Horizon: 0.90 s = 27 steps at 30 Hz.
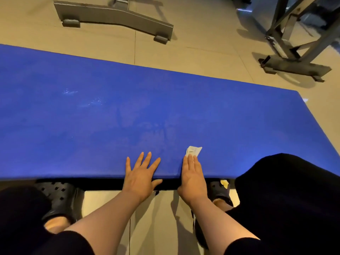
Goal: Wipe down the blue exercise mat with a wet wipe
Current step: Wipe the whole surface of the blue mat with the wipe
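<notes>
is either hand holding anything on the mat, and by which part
Neither curls round anything. The right hand presses the wet wipe flat onto the blue mat under straight fingers, covering its near end. The left hand lies spread, holding nothing.

Blue exercise mat flat on floor, crumpled white wet wipe — near edge

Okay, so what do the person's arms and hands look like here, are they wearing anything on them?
Both forearms are bare from the wrists as far up as the picture shows; no sleeves reach them. The left hand and right hand wear no gloves, and no rings, watch or bracelets show. The dark fabric at the bottom covers the knees, not the arms.
</notes>
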Available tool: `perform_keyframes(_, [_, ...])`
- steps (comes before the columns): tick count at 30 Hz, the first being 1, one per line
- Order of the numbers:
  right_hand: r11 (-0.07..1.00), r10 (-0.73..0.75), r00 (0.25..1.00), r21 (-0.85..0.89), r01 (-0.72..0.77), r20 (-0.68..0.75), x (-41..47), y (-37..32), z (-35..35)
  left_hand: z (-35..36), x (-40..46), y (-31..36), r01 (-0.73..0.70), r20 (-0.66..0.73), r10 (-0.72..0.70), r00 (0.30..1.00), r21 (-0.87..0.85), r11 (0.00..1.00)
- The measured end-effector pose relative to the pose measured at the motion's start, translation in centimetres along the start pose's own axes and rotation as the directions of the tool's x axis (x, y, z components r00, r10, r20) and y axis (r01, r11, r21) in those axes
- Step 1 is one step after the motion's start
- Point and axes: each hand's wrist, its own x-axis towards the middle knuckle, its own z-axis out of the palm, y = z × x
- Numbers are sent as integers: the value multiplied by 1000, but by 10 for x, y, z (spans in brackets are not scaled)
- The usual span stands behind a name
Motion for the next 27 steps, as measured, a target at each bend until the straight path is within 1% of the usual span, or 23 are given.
perform_keyframes(2, [999, -46, 998, 19, 47, -45, -8, -9, 9, 4, 3, -1, 14, -25, -14, 1000, -29, 999])
perform_keyframes(4, [986, -150, 984, 57, 156, -98, -18, -24, 18, 8, 4, -2, 38, -37, -38, 999, 4, 999])
perform_keyframes(6, [965, -243, 968, 88, 248, -67, -26, -36, 27, 11, 6, -3, 58, -14, -57, 998, 32, 998])
perform_keyframes(8, [945, -321, 947, 54, 321, -8, -28, -34, 33, 14, 10, -4, 66, 23, -67, 998, 28, 997])
perform_keyframes(9, [941, -338, 941, 17, 338, -1, -27, -28, 34, 15, 11, -3, 67, 42, -68, 997, 21, 998])
perform_keyframes(10, [949, -315, 949, -23, 315, 9, -24, -18, 33, 17, 12, -3, 67, 64, -68, 996, 16, 998])
perform_keyframes(12, [973, -205, 979, -111, 203, 0, -26, 0, 28, 20, 13, -3, 66, 105, -66, 992, 3, 998])
perform_keyframes(13, [973, -190, 982, -138, 185, -24, -27, 6, 27, 21, 14, -3, 67, 122, -66, 990, 0, 998])
perform_keyframes(15, [986, -138, 990, -89, 140, 30, -29, 6, 26, 21, 16, -3, 68, 154, -66, 986, -4, 998])
perform_keyframes(16, [988, -137, 990, -70, 138, 17, -28, 0, 27, 21, 17, -3, 71, 168, -69, 983, -7, 997])
perform_keyframes(17, [983, -175, 985, -51, 175, 4, -26, -11, 30, 21, 19, -4, 76, 180, -73, 981, -6, 997])
perform_keyframes(19, [956, -293, 955, -12, 294, 50, -24, -31, 39, 22, 23, -4, 84, 199, -83, 976, 1, 996])
perform_keyframes(20, [941, -334, 939, -29, 338, 82, -24, -35, 43, 23, 24, -4, 85, 203, -84, 976, 1, 996])
perform_keyframes(21, [932, -354, 931, -54, 359, 85, -22, -33, 45, 24, 25, -4, 85, 203, -84, 976, 2, 996])
perform_keyframes(23, [932, -339, 939, -121, 343, 55, -18, -21, 46, 27, 26, -5, 80, 193, -80, 978, 8, 997])
perform_keyframes(25, [944, -275, 961, -182, 276, 29, -21, -8, 48, 29, 25, -4, 79, 182, -79, 980, 8, 997])
perform_keyframes(27, [966, -198, 980, -170, 195, -4, -26, -11, 52, 31, 24, -1, 87, 188, -86, 978, 4, 996])
